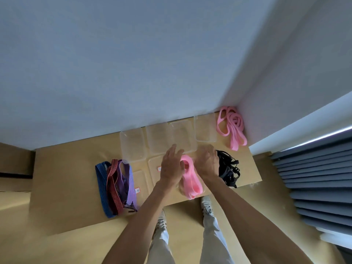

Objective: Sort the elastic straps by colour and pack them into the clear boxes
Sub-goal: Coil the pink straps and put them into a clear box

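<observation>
A folded pink strap point(190, 176) lies in a clear box point(180, 189) at the table's near edge, between my two hands. My left hand point(171, 166) reaches over it, its fingers stretched to the near edge of a tilted clear lid point(183, 136). My right hand point(208, 161) has its fingers curled down beside that lid's near right corner; what they hold is hidden. More pink straps point(231, 126) are piled in the back right corner. Black straps point(229, 168) lie right of my right hand. Blue, red and purple straps point(114, 185) lie at the left.
Empty clear boxes point(133, 145) point(158, 139) point(205, 128) stand in a row along the wall. Flat clear lids with small labels point(141, 180) lie left of the pink box. The brown table point(66, 178) fills a corner; a grey pleated curtain point(314, 178) hangs at the right.
</observation>
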